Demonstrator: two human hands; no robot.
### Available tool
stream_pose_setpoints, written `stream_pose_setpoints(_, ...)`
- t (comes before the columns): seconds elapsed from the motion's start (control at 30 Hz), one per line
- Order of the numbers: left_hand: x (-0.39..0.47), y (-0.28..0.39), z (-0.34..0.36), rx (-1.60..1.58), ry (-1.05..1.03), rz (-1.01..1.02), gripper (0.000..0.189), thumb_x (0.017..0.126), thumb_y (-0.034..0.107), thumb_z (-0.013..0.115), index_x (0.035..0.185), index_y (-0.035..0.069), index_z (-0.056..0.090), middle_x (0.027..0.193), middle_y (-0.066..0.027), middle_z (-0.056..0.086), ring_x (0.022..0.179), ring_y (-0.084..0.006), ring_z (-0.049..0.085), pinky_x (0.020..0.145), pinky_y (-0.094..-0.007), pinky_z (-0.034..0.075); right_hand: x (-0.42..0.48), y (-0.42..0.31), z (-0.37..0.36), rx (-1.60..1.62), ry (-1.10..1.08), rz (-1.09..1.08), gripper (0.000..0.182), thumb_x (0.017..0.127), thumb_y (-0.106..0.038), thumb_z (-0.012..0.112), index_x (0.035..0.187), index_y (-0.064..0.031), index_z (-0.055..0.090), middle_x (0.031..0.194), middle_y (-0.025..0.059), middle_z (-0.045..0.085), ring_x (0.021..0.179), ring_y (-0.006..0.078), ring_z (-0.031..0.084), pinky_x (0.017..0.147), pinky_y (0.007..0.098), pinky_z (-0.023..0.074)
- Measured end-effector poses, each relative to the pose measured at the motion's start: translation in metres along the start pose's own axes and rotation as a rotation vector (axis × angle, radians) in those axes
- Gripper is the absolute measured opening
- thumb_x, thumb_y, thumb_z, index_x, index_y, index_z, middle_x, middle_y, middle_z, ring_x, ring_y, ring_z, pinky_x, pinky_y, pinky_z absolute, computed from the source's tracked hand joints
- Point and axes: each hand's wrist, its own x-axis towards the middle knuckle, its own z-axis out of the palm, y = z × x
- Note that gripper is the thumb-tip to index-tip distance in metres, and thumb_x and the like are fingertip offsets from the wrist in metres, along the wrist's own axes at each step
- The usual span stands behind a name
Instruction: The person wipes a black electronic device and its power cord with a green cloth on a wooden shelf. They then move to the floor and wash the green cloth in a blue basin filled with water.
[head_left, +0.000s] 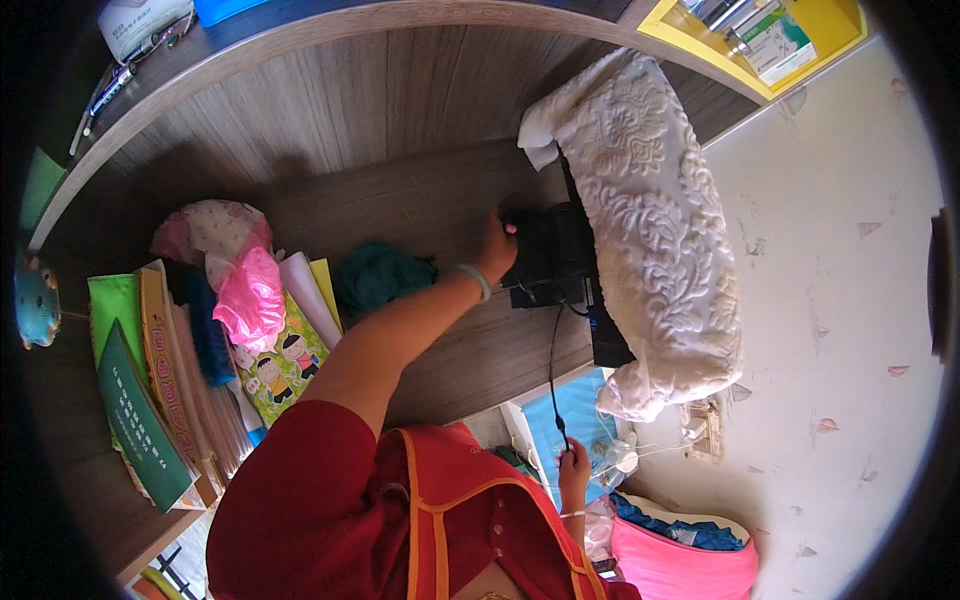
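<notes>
My left hand (499, 247), with a pale green bangle at the wrist, grips the near-side edge of a black box-like device (551, 244). Its thumb shows; the other fingers are lost against the dark surface. A thin black cable (554, 360) runs down from the device. Lower right, my right hand (574, 465) pinches this cable just below a small thick black piece on it. A white embossed cloth (637, 217) drapes over a larger black object (611, 341) right beside the device; most of that object is hidden.
On the wooden shelf (442, 375) lie a dark green cloth bundle (382, 276), a pink plastic bag (251, 296) and upright books and folders (142, 420). A yellow compartment (832, 64) holds boxes. White cords (660, 450) lead to a wall socket (703, 431). A pink bag (686, 566) sits lower right.
</notes>
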Motion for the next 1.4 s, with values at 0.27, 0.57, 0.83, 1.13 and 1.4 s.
stream_pose_setpoints(0.27, 0.077, -0.029, 0.020, 0.293, -0.370, 0.192, 0.031, 0.077, 0.006, 0.056, 0.107, -0.001, 0.055, 0.093, -0.0228, 0.060, 0.088, -0.0358, 0.058, 0.077, -0.0407, 0.045, -0.071, 0.032, -0.071, 0.160, -0.206, 0.267, 0.026, 0.085, -0.002, 0.046, 0.109, -0.0026, 0.056, 0.078, 0.0047, 0.059, 0.064, 0.0103, 0.056, 0.054, 0.0219, 0.0438)
stream_pose_setpoints(0.57, -0.004, 0.080, -0.019, 0.295, -0.297, 0.345, 0.031, 0.073, -0.001, 0.053, 0.104, 0.005, 0.057, 0.100, -0.0166, 0.055, 0.097, -0.0324, 0.052, 0.083, -0.0395, 0.042, -0.094, -0.138, -0.074, -0.183, -0.879, 0.252, 0.025, 0.089, -0.008, 0.051, 0.112, -0.0010, 0.056, 0.096, 0.0044, 0.060, 0.088, 0.0092, 0.053, 0.078, 0.0219, 0.0419)
stream_pose_setpoints(0.83, -0.150, 0.122, -0.098, 0.098, -1.433, 0.974, 0.029, 0.080, 0.000, 0.039, 0.103, 0.004, 0.057, 0.104, -0.0132, 0.058, 0.102, -0.0269, 0.053, 0.100, -0.0389, 0.033, -0.020, -0.263, -0.047, -0.077, -1.256, -0.073, 0.028, 0.091, -0.011, 0.046, 0.118, -0.0017, 0.051, 0.087, 0.0039, 0.059, 0.066, 0.0066, 0.050, 0.060, 0.0201, 0.0424)
stream_pose_setpoints(1.13, -0.045, 0.170, -0.196, -0.162, -1.008, -0.198, 0.036, 0.093, 0.037, 0.044, 0.093, 0.003, 0.056, 0.070, 0.0020, 0.047, 0.064, -0.0077, 0.044, 0.070, -0.0251, 0.045, 0.065, -0.295, 0.060, 0.943, -1.235, 0.322, 0.032, 0.092, -0.032, 0.041, 0.094, -0.0028, 0.054, 0.099, 0.0155, 0.059, 0.072, 0.0162, 0.058, 0.055, 0.0271, 0.0479)
stream_pose_setpoints(1.4, 0.044, 0.095, -0.144, -0.334, -0.407, -0.440, 0.038, 0.088, 0.045, 0.050, 0.082, 0.008, 0.047, 0.069, 0.0026, 0.037, 0.055, -0.0079, 0.035, 0.060, -0.0268, 0.043, 0.104, -0.225, 0.112, 0.713, -0.759, 0.106, 0.033, 0.091, -0.026, 0.047, 0.117, -0.0065, 0.048, 0.111, 0.0136, 0.058, 0.088, 0.0204, 0.061, 0.071, 0.0314, 0.0527)
